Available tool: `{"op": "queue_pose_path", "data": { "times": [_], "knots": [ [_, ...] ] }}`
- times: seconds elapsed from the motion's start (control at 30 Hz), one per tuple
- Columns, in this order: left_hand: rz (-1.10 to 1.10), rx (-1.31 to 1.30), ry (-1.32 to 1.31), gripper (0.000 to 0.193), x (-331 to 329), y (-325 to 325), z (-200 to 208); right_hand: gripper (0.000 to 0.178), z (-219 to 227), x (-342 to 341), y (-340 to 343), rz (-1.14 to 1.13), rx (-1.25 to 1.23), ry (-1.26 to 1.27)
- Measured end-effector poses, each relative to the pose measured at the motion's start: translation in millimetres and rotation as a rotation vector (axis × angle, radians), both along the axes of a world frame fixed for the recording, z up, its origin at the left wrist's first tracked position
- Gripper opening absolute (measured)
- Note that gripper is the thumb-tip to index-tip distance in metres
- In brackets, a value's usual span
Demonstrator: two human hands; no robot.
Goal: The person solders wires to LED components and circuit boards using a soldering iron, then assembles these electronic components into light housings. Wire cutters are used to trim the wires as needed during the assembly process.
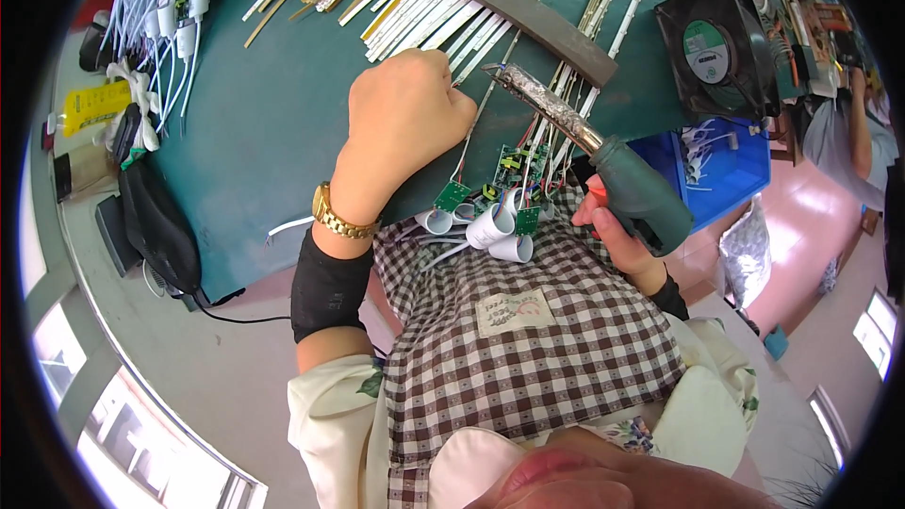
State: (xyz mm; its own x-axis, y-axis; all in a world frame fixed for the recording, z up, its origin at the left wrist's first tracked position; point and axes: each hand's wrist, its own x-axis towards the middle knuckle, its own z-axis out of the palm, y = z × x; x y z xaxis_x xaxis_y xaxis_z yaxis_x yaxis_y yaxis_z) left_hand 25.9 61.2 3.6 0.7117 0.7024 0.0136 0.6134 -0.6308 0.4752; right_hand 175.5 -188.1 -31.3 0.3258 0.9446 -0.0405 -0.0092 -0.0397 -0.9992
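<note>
My right hand (615, 238) grips the green handle of a soldering iron (551, 111). The iron's worn metal barrel slants up and left, its tip close to the right of my left hand. My left hand (405, 113) is closed in a fist over the near ends of the white LED strips (424, 24); what its fingers hold, if anything, is hidden. Below the iron, green circuit boards (514, 165) with thin wires hang at the table's near edge. White cylindrical housings (492, 226) rest beside them against my checked apron.
A dark curved metal bar (514, 9) lies across the strips. To the right are a black fan (707, 52) and a blue bin (745, 165) holding white pieces. White housings with cables (170, 14) are bunched at far left on the green table (255, 141). Another person (853, 137) sits beyond.
</note>
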Motion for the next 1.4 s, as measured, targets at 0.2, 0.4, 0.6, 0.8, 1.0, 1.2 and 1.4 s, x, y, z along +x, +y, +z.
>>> {"op": "queue_pose_path", "data": {
  "times": [0.2, 0.4, 0.6, 0.8, 1.0, 1.2, 1.4],
  "knots": [
    [0.011, -0.010, 0.019, 0.012, 0, 0, 0, 0.030, 3, 1, 0, -0.025, 0.037, -0.002],
    [0.026, 0.012, 0.006, 0.013, -3, 3, -4, 0.032, 0, -1, -4, -0.035, 0.061, 0.058],
    [0.007, -0.022, 0.008, 0.014, -4, 7, -4, 0.033, -7, -1, -10, -0.068, 0.101, 0.109],
    [-0.022, -0.035, 0.016, 0.013, -9, 14, -4, 0.033, -5, 0, -8, -0.061, 0.114, 0.091],
    [-0.159, -0.060, -0.215, 0.012, -32, 12, 1, 0.032, -7, 3, -13, -0.116, 0.098, 0.063],
    [0.026, -0.088, -0.218, 0.013, -44, -10, -14, 0.030, -9, 4, -17, -0.149, 0.020, 0.116],
    [-0.080, -0.140, -0.318, 0.015, -29, -40, -14, 0.031, -9, 0, -11, -0.120, 0.058, 0.046]
  ]
}}
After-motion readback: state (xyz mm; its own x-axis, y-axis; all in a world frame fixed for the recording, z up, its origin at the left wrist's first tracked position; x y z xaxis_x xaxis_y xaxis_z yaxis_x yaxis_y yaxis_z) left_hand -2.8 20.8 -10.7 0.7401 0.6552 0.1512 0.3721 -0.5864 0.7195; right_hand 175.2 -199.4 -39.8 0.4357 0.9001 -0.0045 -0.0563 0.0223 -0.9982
